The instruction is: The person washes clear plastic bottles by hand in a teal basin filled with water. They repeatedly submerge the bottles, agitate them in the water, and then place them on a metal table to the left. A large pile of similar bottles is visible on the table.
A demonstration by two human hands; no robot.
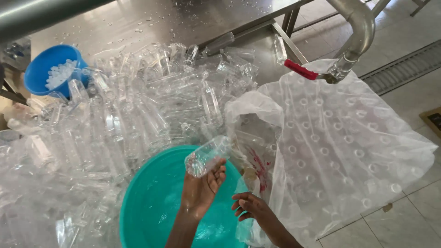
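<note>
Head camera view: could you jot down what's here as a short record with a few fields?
Left hand: holds a clear plastic bottle over the basin
Right hand: empty, fingers spread, beside the big bag
Basin: teal, round, with water in it
Pile of bottles: clear, heaped on a wet steel table
Big bag: see-through, full of bottles
Bucket: blue, holds white caps
</note>
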